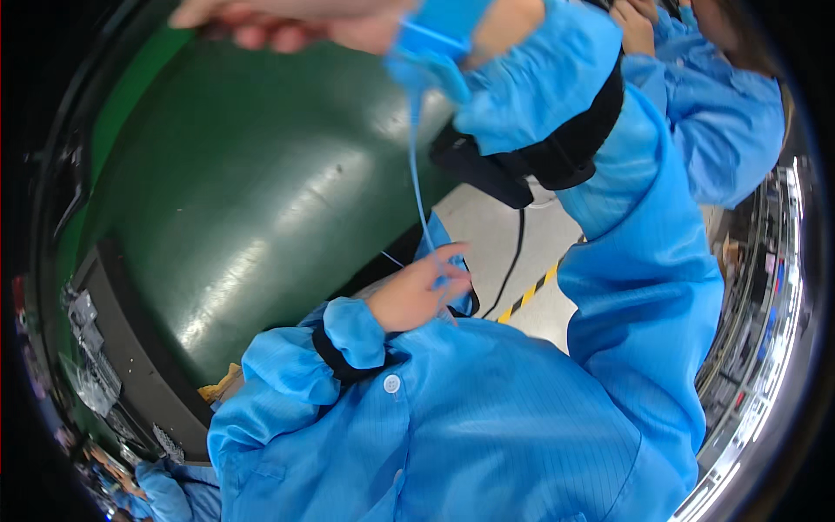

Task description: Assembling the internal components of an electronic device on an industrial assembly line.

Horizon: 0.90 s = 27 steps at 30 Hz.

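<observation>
My right hand (296,24) stretches across to the top edge above a dark green surface. A blue wrist strap (435,33) is around its wrist. Motion smears its curled fingers, so whether they hold anything cannot be made out. From the strap a thin blue cord (416,165) runs down to my left hand (416,291). That hand is in front of my body, somewhat blurred, its fingers apart; the cord passes at or beside them. Whether they touch it is unclear.
The green table mat (270,174) fills the left half. A black tray (143,357) with clear plastic pieces (91,357) lies at far left. Below my right forearm hangs a black device (483,165) with a black cable (515,261). Another person in blue (722,130) is at upper right.
</observation>
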Motion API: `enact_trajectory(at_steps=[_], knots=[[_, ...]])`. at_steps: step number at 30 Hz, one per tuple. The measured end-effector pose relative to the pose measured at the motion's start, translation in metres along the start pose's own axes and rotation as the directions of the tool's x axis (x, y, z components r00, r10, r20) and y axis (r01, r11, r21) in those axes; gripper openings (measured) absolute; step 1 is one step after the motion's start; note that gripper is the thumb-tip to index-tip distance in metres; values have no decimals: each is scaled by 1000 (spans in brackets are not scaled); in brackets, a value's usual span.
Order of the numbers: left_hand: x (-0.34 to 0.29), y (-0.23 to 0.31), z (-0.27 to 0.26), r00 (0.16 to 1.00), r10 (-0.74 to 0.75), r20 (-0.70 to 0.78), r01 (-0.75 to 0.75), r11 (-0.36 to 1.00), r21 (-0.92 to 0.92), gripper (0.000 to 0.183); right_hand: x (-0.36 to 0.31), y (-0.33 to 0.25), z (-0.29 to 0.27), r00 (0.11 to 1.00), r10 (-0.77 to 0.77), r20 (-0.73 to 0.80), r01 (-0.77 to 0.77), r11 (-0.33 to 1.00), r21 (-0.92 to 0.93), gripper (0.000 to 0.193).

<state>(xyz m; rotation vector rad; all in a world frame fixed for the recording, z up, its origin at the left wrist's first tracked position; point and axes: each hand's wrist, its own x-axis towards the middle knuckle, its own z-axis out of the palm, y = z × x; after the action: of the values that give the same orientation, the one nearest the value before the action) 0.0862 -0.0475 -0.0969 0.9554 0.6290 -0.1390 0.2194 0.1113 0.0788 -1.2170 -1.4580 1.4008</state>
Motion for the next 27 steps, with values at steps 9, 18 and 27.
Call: enact_trajectory(at_steps=[9,18,27], knots=[[58,19,47,865,17,501,-307,808,503,38,6,5,64,965,69,254,66,871,-487,27],[56,71,-37,969,165,185,-233,861,451,29,-77,-17,22,998,-45,37,53,962,-268,25],[-3,94,-36,865,483,136,-440,601,667,31,31,-74,41,981,-186,-53,188,981,44,28]])
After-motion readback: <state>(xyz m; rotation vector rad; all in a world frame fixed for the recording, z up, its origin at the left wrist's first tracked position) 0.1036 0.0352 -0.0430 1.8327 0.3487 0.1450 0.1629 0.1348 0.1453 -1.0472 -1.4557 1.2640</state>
